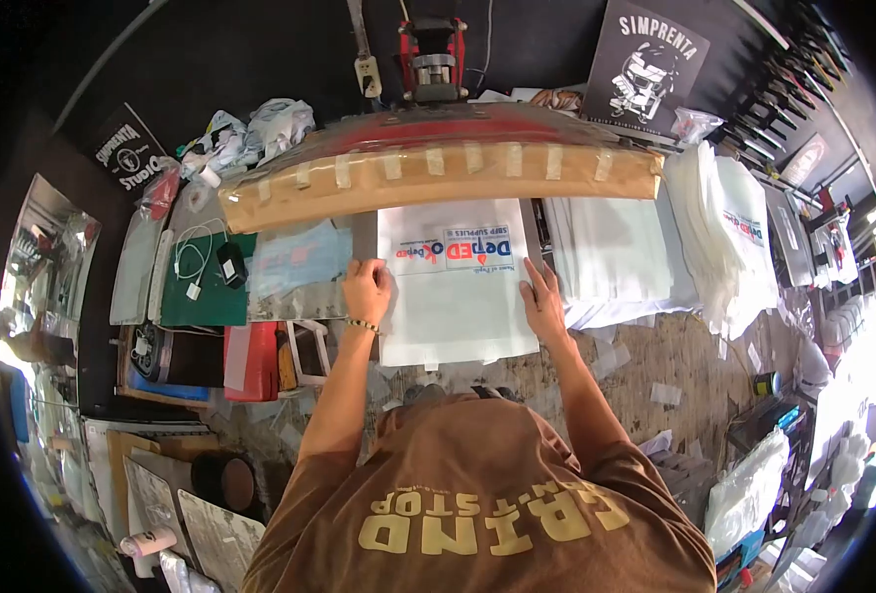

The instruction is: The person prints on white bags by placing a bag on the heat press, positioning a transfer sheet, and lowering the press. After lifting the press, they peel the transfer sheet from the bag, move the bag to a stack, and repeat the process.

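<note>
A white printed bag (458,316) lies flat in front of me, its red and blue lettering upside down near the far end. At its left edge is my left hand (368,292), fingers curled against the edge. My right hand (542,296) rests at the right edge with its fingers apart. Just beyond the bag hangs the press's front edge (438,173), covered in brown paper and strips of tape.
Stacked white sheets (611,247) and a pile of printed white bags (729,237) lie at the right. On the left are a light blue sheet (304,259), a green mat (186,296) with a white cable, and a red box (250,361).
</note>
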`<state>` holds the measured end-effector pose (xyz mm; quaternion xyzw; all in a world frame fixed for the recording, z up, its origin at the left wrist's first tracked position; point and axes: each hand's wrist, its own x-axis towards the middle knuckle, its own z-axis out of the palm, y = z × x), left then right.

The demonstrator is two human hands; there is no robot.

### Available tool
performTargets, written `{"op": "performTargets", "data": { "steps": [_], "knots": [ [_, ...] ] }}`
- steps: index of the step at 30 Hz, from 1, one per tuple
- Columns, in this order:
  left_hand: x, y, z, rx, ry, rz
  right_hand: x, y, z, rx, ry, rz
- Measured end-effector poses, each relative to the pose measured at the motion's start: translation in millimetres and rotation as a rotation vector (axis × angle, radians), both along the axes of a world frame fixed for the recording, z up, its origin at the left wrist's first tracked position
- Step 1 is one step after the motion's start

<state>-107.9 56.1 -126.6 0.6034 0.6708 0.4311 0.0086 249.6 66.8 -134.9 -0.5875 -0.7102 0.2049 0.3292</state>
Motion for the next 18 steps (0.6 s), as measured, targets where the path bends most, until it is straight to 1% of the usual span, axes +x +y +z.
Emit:
{"op": "performTargets", "data": {
  "steps": [2,3,5,6,7,8,9,10,11,12,13,14,16,18],
  "knots": [
    [0,0,2,0.002,-0.003,0.027,-1,0,0,-0.033,-0.002,-0.022],
    [0,0,2,-0.031,0.030,0.007,0,-1,1,-0.081,0.004,-0.040],
    [0,-2,7,-0.103,0.097,-0.008,2,-2,3,-0.059,0.116,0.029],
    [4,-6,12,-0.145,0.131,0.001,3,1,-2,-0.056,0.007,0.015],
    [9,-11,16,-0.077,0.119,-0.022,4,2,1,-0.089,0.057,0.072],
    [15,-19,20,-0.010,0.115,-0.037,9,10,-12,0.058,0.037,0.147],
    [19,-28,28,0.033,0.078,-0.066,10,12,-9,-0.043,0.022,0.135],
    [20,-35,25,-0.023,0.130,-0.097,21,20,-23,0.076,0.113,0.240],
    [25,-49,35,-0.063,0.137,-0.083,16,19,-6,-0.034,-0.011,0.139],
    [30,-60,45,-0.105,0.138,-0.070,26,37,-9,-0.065,-0.121,0.155],
    [30,-65,38,-0.113,0.132,-0.070,33,50,-17,0.004,-0.061,0.160],
    [31,-67,26,-0.124,0.123,-0.076,46,78,-41,-0.020,-0.050,0.160],
    [32,-68,1,-0.073,0.150,-0.085,31,93,-28,-0.203,0.317,0.129],
    [38,-71,-15,-0.041,0.132,-0.016,24,101,-19,0.051,0.002,0.221]
  ]
}}
